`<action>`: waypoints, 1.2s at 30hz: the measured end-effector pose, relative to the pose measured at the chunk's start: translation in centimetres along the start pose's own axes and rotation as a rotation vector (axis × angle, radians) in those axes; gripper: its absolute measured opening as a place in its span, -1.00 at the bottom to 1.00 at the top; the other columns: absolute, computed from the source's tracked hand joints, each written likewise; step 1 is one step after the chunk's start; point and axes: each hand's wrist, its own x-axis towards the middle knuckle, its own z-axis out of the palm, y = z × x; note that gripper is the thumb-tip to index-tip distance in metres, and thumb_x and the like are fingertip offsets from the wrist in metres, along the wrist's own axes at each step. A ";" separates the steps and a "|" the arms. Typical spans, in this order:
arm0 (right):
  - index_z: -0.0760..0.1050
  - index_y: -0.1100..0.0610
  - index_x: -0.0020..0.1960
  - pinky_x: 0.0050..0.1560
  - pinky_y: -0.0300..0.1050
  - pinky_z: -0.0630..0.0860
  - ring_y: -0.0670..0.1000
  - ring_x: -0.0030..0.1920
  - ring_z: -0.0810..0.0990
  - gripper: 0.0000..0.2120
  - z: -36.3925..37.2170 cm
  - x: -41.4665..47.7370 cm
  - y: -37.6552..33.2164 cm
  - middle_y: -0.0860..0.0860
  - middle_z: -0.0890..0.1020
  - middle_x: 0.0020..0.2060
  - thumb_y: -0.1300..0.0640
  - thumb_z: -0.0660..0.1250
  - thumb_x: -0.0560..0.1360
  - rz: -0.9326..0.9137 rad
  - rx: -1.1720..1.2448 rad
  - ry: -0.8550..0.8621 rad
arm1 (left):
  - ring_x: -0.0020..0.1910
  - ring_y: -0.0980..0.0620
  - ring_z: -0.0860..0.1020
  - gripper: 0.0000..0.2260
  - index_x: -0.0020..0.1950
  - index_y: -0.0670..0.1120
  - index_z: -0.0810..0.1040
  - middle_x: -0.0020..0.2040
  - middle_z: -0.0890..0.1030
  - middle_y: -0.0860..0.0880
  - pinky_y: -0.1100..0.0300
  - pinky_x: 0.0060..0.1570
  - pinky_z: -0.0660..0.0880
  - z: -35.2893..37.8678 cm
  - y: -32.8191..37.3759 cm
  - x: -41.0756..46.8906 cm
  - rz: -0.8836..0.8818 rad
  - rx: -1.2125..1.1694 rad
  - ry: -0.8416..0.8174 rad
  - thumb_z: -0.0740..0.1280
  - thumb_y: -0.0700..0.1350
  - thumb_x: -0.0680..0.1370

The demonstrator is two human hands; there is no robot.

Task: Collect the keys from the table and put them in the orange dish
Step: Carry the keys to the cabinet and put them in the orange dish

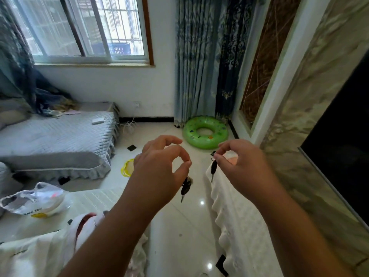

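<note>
My left hand point(159, 168) is raised over the tiled floor, thumb and forefinger pinched, and a black-headed key point(185, 189) dangles below it. My right hand point(241, 166) pinches the ring of a second black key point(213, 168), which hangs down at the near edge of a table covered by a white lace cloth point(235, 226). A pale orange dish point(231, 159) shows only as a sliver on that cloth, mostly hidden behind my right hand's fingers.
A yellow-rimmed round object point(126, 167) lies on the floor behind my left hand. A green swim ring point(205, 132) sits by the curtain. A grey-covered sofa point(54, 140) is at left, a plastic bag point(36, 198) on a low surface nearby. A marble wall with a dark screen point(343, 156) stands at right.
</note>
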 end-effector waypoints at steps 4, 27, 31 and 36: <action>0.54 -0.07 -0.16 0.07 -0.05 0.46 -0.09 0.04 0.52 -0.93 1.3 7.8 1.6 -0.14 0.58 -0.04 0.00 0.42 0.47 -0.047 0.044 0.027 | 0.23 0.11 0.39 -0.97 -0.15 0.20 0.57 0.17 0.45 0.26 -0.13 0.20 0.37 1.3 -2.0 7.1 -0.018 0.041 0.017 0.39 0.08 0.43; 0.51 -0.07 -0.16 -0.03 -0.14 0.50 -0.17 -0.05 0.50 -0.95 13.3 36.7 8.0 -0.17 0.55 -0.08 0.00 0.38 0.44 0.105 -0.158 0.045 | 0.26 0.03 0.42 -0.95 -0.14 0.18 0.58 0.20 0.49 0.19 -0.21 0.14 0.42 11.7 -20.8 39.0 0.047 -0.112 -0.155 0.42 0.03 0.45; 0.50 -0.11 -0.17 -0.04 -0.16 0.51 -0.23 -0.04 0.49 -0.95 14.3 39.6 10.1 -0.21 0.54 -0.06 0.00 0.37 0.42 0.216 -0.153 0.125 | 0.28 0.04 0.39 -0.96 -0.10 0.18 0.59 0.21 0.47 0.18 -0.20 0.20 0.39 14.4 -21.5 44.7 0.135 -0.138 -0.237 0.39 0.05 0.46; 0.48 -0.13 -0.18 -0.05 -0.35 0.39 -0.29 0.01 0.45 -0.96 14.4 41.7 13.0 -0.25 0.51 -0.07 -0.01 0.35 0.41 0.342 -0.192 0.184 | 0.27 0.08 0.36 -0.96 -0.08 0.18 0.57 0.20 0.43 0.23 -0.17 0.24 0.36 18.1 -21.4 49.7 0.219 -0.167 -0.327 0.37 0.05 0.48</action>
